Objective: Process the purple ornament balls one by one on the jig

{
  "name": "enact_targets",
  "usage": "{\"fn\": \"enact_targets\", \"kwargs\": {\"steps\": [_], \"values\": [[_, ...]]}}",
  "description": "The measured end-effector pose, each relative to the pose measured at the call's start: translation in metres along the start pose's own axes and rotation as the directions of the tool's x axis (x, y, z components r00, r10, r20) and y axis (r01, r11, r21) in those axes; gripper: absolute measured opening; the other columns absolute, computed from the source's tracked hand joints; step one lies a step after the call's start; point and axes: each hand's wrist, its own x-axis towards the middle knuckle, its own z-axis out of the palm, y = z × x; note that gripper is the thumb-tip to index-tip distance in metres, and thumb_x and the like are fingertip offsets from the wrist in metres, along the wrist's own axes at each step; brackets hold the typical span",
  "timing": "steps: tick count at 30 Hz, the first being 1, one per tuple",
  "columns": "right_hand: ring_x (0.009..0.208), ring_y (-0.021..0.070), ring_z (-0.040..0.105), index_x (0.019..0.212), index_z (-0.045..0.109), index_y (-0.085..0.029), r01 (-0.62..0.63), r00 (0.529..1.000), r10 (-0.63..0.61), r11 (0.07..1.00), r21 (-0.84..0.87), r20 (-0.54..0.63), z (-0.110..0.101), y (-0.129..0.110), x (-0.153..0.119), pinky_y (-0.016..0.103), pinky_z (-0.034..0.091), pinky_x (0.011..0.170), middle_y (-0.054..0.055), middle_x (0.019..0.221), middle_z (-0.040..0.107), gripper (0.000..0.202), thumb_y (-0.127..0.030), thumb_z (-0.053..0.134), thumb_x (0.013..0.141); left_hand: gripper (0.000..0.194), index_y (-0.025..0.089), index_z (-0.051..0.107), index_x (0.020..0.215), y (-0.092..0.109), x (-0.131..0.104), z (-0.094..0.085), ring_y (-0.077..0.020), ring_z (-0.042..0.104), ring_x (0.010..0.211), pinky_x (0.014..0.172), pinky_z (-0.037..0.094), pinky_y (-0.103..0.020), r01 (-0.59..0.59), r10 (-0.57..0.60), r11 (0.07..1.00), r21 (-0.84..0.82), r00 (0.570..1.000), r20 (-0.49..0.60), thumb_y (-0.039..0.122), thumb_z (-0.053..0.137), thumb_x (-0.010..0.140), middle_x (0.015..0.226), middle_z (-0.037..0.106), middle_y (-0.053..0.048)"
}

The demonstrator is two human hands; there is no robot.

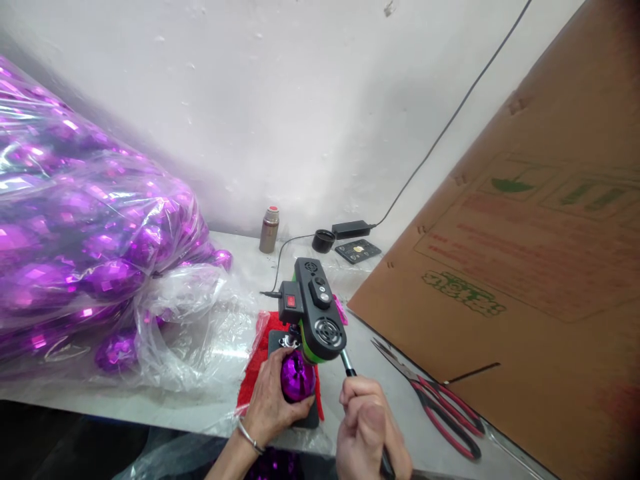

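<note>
My left hand (274, 393), with a silver bangle at the wrist, holds a shiny purple ball (298, 377) from its left and front sides. The ball is under the front end of a black and green machine (321, 313) with a red switch. My right hand (369, 423) is closed around the black handle of a lever (349, 363) that slants up to the machine's right side. Beneath the machine lies a red cloth (250, 385), partly covered by the black base.
Clear bags of purple balls (90, 227) fill the left. Behind the machine stand a metal flask (269, 230), a black cup (323, 241), a power adapter (351, 229) and a dark flat case (358, 251). Red-handled scissors (440, 407) lie right, beside a large cardboard box (520, 240).
</note>
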Motion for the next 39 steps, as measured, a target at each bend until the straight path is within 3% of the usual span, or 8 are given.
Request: {"fn": "enact_targets", "kwargs": {"steps": [13, 16, 23, 27, 31, 35, 37, 39], "values": [[0.056, 0.011, 0.053, 0.065, 0.05, -0.02, 0.08, 0.99, -0.073, 0.995, -0.053, 0.12, -0.018, 0.031, -0.044, 0.029, 0.047, 0.063, -0.002, 0.066, 0.056, 0.047, -0.026, 0.045, 0.112, 0.074, 0.017, 0.06, 0.136, -0.004, 0.0, 0.003, -0.0375, 0.074, 0.116, 0.104, 0.06, -0.059, -0.06, 0.062, 0.997, 0.039, 0.998, -0.028, 0.029, 0.084, 0.067, 0.126, 0.075, -0.016], [0.057, 0.0116, 0.056, 0.066, 0.049, -0.021, 0.076, 0.984, -0.066, 0.996, -0.056, 0.163, -0.023, 0.024, -0.031, 0.029, 0.046, 0.062, -0.002, 0.064, 0.055, 0.046, -0.023, 0.045, 0.111, 0.075, 0.018, 0.06, 0.137, -0.004, 0.0, 0.002, -0.0371, 0.074, 0.118, 0.105, 0.06, -0.059, -0.046, 0.047, 0.999, 0.025, 0.999, -0.028, 0.028, 0.085, 0.067, 0.128, 0.075, -0.015], [0.055, 0.0108, 0.052, 0.062, 0.045, -0.021, -0.161, 0.972, 0.166, 0.986, -0.042, 0.168, -0.006, -0.023, 0.037, 0.025, 0.039, 0.054, -0.004, 0.058, 0.048, 0.049, -0.024, 0.051, 0.111, 0.077, 0.017, 0.061, 0.138, -0.005, 0.001, 0.001, -0.0384, 0.071, 0.124, 0.111, 0.056, -0.064, -0.018, 0.017, 0.999, -0.045, 1.0, -0.011, 0.023, 0.086, 0.065, 0.133, 0.073, -0.016], [0.053, 0.0106, 0.051, 0.06, 0.045, -0.021, -0.173, 0.976, 0.178, 0.984, -0.048, 0.129, -0.001, -0.026, 0.04, 0.026, 0.04, 0.054, -0.004, 0.057, 0.047, 0.052, -0.029, 0.053, 0.111, 0.079, 0.019, 0.059, 0.14, -0.013, -0.006, 0.007, -0.0383, 0.07, 0.129, 0.113, 0.057, -0.063, -0.042, 0.037, 0.996, -0.08, 0.998, -0.058, 0.021, 0.088, 0.067, 0.139, 0.071, -0.016], [0.056, 0.0116, 0.054, 0.062, 0.048, -0.021, -0.161, 0.973, 0.171, 0.984, -0.076, 0.157, -0.008, -0.021, 0.03, 0.026, 0.039, 0.053, -0.003, 0.059, 0.05, 0.049, -0.026, 0.051, 0.111, 0.083, 0.022, 0.054, 0.144, -0.029, -0.042, 0.003, -0.0395, 0.068, 0.136, 0.113, 0.059, -0.061, -0.19, 0.183, 0.982, -0.008, 0.959, -0.217, 0.026, 0.093, 0.071, 0.144, 0.069, -0.019], [0.062, 0.0133, 0.063, 0.074, 0.062, -0.02, -0.123, 0.957, 0.159, 0.98, -0.154, 0.243, -0.018, -0.018, 0.022, 0.025, 0.045, 0.052, 0.002, 0.075, 0.069, 0.036, -0.029, 0.056, 0.109, 0.089, 0.03, 0.052, 0.149, -0.061, -0.107, -0.018, -0.0385, 0.068, 0.138, 0.111, 0.061, -0.056, -0.337, 0.34, 0.94, 0.049, 0.93, -0.141, 0.037, 0.097, 0.073, 0.148, 0.068, -0.018], [0.067, 0.0135, 0.067, 0.098, 0.072, -0.02, -0.149, 0.96, 0.184, 0.973, -0.175, 0.212, -0.023, -0.015, 0.015, 0.025, 0.052, 0.055, 0.006, 0.098, 0.077, 0.015, -0.034, 0.068, 0.103, 0.095, 0.031, 0.057, 0.147, -0.08, -0.141, -0.027, -0.0401, 0.07, 0.134, 0.109, 0.063, -0.054, -0.278, 0.28, 0.959, 0.045, 0.959, -0.047, 0.046, 0.102, 0.065, 0.146, 0.071, -0.017], [0.069, 0.0123, 0.069, 0.128, 0.069, -0.022, -0.244, 0.954, 0.271, 0.95, -0.195, 0.126, -0.03, -0.011, 0.004, 0.026, 0.058, 0.059, 0.011, 0.122, 0.076, 0.035, -0.038, 0.076, 0.097, 0.105, 0.028, 0.062, 0.147, -0.096, -0.169, -0.032, -0.0427, 0.069, 0.135, 0.108, 0.063, -0.053, -0.103, 0.1, 0.992, 0.068, 0.994, 0.052, 0.053, 0.105, 0.055, 0.148, 0.07, -0.019]]}}
